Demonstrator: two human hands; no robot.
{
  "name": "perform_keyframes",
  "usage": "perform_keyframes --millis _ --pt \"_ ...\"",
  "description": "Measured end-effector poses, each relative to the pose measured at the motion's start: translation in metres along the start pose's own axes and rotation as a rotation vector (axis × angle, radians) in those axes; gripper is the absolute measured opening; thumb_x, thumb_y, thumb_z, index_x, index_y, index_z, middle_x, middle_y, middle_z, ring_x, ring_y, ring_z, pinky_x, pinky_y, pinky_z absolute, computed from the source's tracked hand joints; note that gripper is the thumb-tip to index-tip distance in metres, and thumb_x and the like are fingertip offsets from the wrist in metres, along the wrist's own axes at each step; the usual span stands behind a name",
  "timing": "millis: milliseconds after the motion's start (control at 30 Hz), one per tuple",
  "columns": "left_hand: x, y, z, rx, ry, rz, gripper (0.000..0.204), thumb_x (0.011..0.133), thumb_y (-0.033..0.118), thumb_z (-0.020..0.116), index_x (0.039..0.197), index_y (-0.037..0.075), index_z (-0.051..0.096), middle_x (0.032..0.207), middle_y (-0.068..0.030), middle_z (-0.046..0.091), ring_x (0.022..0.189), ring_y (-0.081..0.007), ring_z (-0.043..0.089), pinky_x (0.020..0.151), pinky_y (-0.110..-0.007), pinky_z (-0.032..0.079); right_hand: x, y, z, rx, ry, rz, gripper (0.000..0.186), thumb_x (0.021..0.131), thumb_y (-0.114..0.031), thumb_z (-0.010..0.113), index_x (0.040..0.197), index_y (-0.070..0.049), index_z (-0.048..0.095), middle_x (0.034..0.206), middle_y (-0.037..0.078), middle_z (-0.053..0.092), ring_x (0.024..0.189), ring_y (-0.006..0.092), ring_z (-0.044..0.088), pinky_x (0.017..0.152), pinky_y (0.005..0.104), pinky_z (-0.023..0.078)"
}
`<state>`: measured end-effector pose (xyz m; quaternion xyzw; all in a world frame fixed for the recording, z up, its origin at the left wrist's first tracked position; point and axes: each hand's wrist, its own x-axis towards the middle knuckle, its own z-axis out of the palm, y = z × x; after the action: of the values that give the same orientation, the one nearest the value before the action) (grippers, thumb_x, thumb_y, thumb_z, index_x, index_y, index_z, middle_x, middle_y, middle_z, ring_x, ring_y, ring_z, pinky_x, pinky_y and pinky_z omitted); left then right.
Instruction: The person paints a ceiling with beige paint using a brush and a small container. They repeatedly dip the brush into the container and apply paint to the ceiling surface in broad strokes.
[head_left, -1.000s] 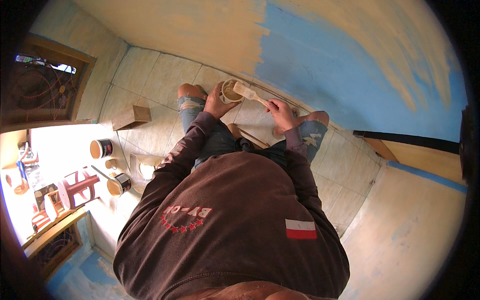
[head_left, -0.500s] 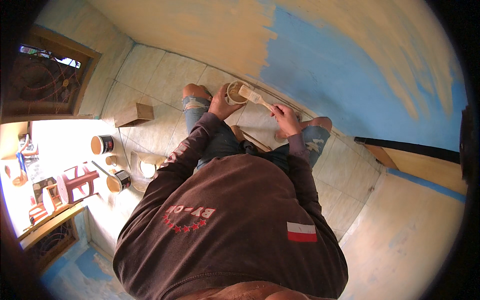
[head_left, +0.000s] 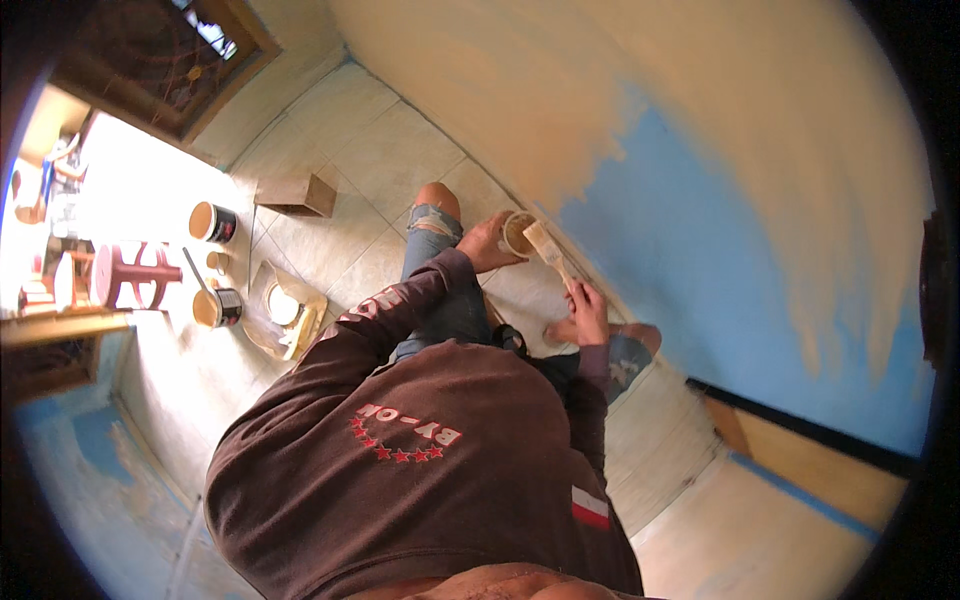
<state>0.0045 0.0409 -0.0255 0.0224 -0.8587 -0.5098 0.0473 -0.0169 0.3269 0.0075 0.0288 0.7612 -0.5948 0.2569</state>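
Note:
My left hand (head_left: 486, 244) is closed round the side of a small paint cup (head_left: 518, 236) with cream paint inside. In my right hand (head_left: 588, 309) is the handle of a wide paintbrush (head_left: 548, 250), its bristles coated in cream. The bristle end lies at the cup's right rim; whether it touches the rim I cannot tell. Just beyond both hands rises a wall (head_left: 660, 200), partly blue and partly covered with cream paint.
On the tiled floor to the left stand two paint buckets (head_left: 212, 222), a small cup (head_left: 217, 261), a wooden box (head_left: 297, 195) and a tray-like sheet (head_left: 262, 330) with a white container. A reddish stool (head_left: 130, 275) is farther left, by a bright doorway. My bent knees flank the cup.
My view has turned, so the room appears rotated and the wall fills more of the right side. Both hands keep their hold on the cup and the brush, which stay close together.

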Motion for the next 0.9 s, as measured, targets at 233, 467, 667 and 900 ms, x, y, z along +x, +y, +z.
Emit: perform_keyframes --millis 233,467,667,900 --pt "0.000 0.011 -0.005 -0.009 0.017 0.043 0.092 0.071 0.033 0.091 0.142 0.000 0.044 0.128 -0.0236 0.062 0.122 -0.0394 0.060 0.103 -0.045 0.049 0.018 0.036 -0.015 -0.002 -0.020 -0.013 0.019 0.104 -0.022 0.060 0.112 -0.006 0.068 0.083 -0.003 0.058 0.065 0.0020 0.046 0.048 0.0184 0.035" --pt "0.000 0.002 -0.002 -0.055 0.047 0.055 0.090 0.070 0.037 0.091 0.139 0.000 0.046 0.127 -0.0233 0.061 0.121 -0.0399 0.059 0.102 -0.046 0.049 0.007 0.010 0.000 0.073 -0.030 0.056 0.019 0.105 -0.021 0.059 0.113 -0.005 0.066 0.087 -0.002 0.059 0.065 0.0023 0.045 0.049 0.0174 0.035" --pt "0.000 -0.002 0.001 -0.051 0.076 0.082 0.088 0.069 0.039 0.091 0.137 0.001 0.050 0.128 -0.0232 0.062 0.121 -0.0399 0.060 0.102 -0.046 0.050 0.001 0.007 -0.001 0.102 -0.037 0.055 0.018 0.105 -0.021 0.059 0.109 -0.005 0.066 0.085 -0.002 0.059 0.065 0.0028 0.046 0.049 0.0178 0.036" --pt "0.000 -0.006 0.005 -0.063 0.111 0.105 0.089 0.069 0.039 0.091 0.138 0.001 0.047 0.125 -0.0233 0.062 0.120 -0.0403 0.059 0.101 -0.046 0.049 -0.002 0.005 -0.003 0.156 -0.016 0.091 0.021 0.105 -0.025 0.058 0.111 -0.006 0.065 0.086 -0.003 0.059 0.066 0.0036 0.047 0.049 0.0199 0.038"
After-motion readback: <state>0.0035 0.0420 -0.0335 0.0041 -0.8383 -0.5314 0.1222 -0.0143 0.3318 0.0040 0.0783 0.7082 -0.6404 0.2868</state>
